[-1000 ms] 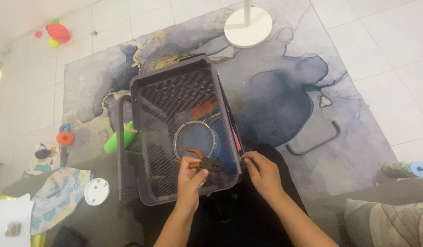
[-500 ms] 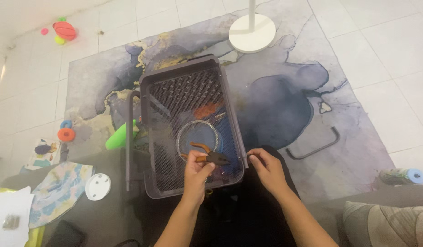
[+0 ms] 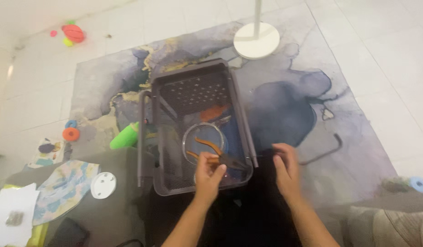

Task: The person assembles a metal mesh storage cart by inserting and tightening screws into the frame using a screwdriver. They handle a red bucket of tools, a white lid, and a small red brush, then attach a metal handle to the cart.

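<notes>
Two hands work at the dark mesh basket [image 3: 197,91]: our left hand [image 3: 209,171] clamps orange-handled pliers [image 3: 216,155] inside it, our right hand [image 3: 287,167] rests loosely curled, empty, beside its near corner.

Blue-grey rug [image 3: 289,105], white lamp base [image 3: 256,40], toys [image 3: 73,33]

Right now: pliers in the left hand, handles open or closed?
Open. The left hand grips the pliers over the mesh basket, and the two orange handles splay apart.
</notes>
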